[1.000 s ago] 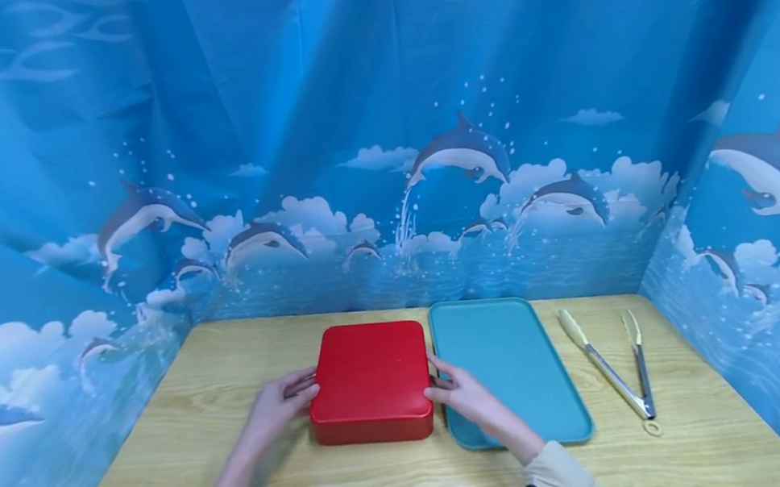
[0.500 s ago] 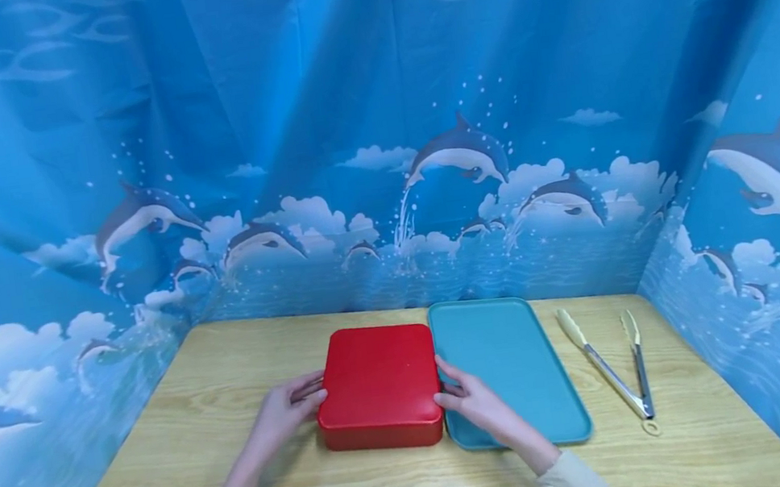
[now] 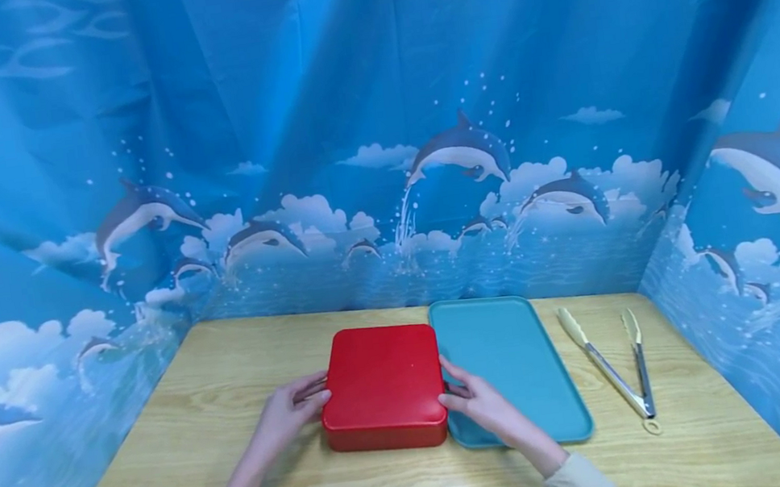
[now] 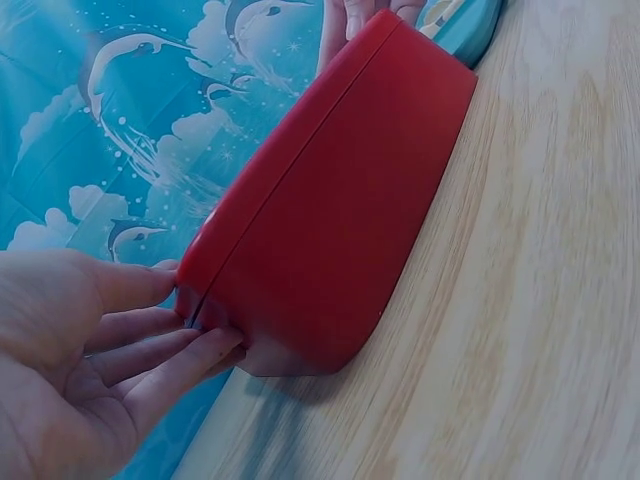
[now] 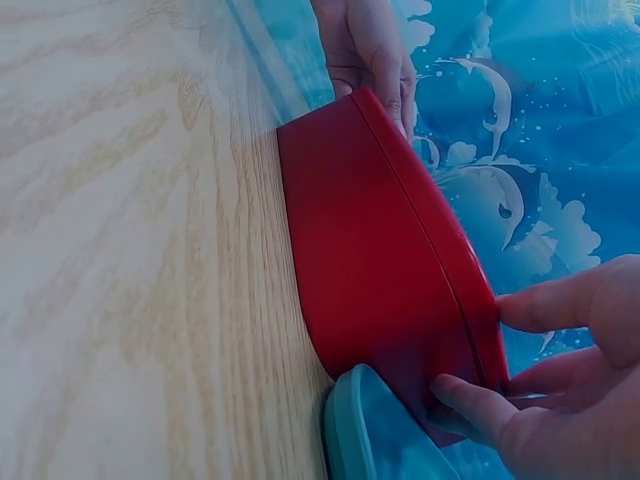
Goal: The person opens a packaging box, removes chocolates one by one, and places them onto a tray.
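Observation:
A red box (image 3: pixel 383 378) with a closed lid rests on the table, its lid seam showing in both wrist views. My left hand (image 3: pixel 287 414) holds its left side; in the left wrist view the thumb is at the lid's edge and the fingers (image 4: pixel 190 365) lie against the wall below. On the opposite side my right hand (image 3: pixel 479 403) grips the box in the same way, thumb at the lid and a fingertip lower down. Right beside the box is a flat teal tray (image 3: pixel 507 367), its left rim close against the box. Whatever the box contains is hidden.
Metal tongs (image 3: pixel 622 381) with cream tips lie spread to the right of the tray. The wooden table (image 3: pixel 251 358) ends at a blue dolphin-print curtain (image 3: pixel 379 155) at the back and sides.
Both hands have moved the red box a little to the right and slightly nearer, up against the tray's left rim. Tray and tongs have stayed put.

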A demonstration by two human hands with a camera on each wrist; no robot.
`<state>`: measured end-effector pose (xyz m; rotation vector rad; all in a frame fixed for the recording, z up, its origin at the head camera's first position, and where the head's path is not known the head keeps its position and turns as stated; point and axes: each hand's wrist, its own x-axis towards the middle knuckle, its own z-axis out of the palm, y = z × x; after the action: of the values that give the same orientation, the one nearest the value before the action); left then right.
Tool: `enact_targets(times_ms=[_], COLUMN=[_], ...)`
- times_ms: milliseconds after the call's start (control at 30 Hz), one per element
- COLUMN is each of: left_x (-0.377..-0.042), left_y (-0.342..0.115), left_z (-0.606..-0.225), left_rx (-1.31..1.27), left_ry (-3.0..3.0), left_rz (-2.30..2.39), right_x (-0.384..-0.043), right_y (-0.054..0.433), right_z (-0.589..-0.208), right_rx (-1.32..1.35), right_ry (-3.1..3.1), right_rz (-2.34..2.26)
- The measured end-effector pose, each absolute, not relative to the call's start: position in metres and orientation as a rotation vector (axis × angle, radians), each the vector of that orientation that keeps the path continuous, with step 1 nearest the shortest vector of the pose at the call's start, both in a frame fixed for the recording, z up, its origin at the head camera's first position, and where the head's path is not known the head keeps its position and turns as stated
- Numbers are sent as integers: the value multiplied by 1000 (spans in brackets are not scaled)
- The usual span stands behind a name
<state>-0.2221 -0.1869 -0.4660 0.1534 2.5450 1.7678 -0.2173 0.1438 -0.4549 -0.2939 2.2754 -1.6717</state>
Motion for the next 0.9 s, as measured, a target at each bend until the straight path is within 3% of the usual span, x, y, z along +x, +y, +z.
enact_targets(times_ms=[267, 567, 900], left_x=[-223, -219, -219], left_y=[-191, -200, -199], left_z=[-470, -473, -476], left_rx=[215, 479, 557], left_ry=[2468, 2568, 2686], left_rz=[1828, 1651, 1523], right_x=[-222, -225, -225], right_y=[151, 162, 160], right_z=[-458, -462, -463], right_rx=[-402, -715, -705], right_ry=[2284, 2274, 2398], right_rz=[-1650, -1530, -1432])
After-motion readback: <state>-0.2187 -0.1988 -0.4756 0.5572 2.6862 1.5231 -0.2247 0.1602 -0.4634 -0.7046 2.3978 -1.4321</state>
